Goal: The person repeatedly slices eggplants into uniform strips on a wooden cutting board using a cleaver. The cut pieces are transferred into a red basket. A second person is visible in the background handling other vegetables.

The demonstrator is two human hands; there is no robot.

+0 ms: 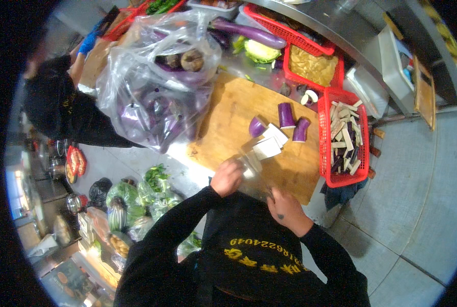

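On the wooden cutting board (234, 111), my right hand (288, 211) grips the handle of a kitchen knife (257, 188), whose broad blade is blurred. Curled fingers of my left hand (228, 178) hold a pale eggplant piece (248, 173) beside the blade; their tips are partly hidden. White-fleshed eggplant slices (267, 148) lie overlapped just beyond the blade. Farther up the board are a purple eggplant chunk (257, 127) lying tilted and two more eggplant chunks (286, 116) near the right side.
A red plastic basket (322, 153) of cut eggplant strips (345, 134) borders the board's right side. Left stands a clear plastic bag (155, 96) of eggplants. Behind lie a halved cabbage (263, 51) and a whole eggplant (249, 32). A co-worker's blue-gloved hand (88, 42) is at upper left.
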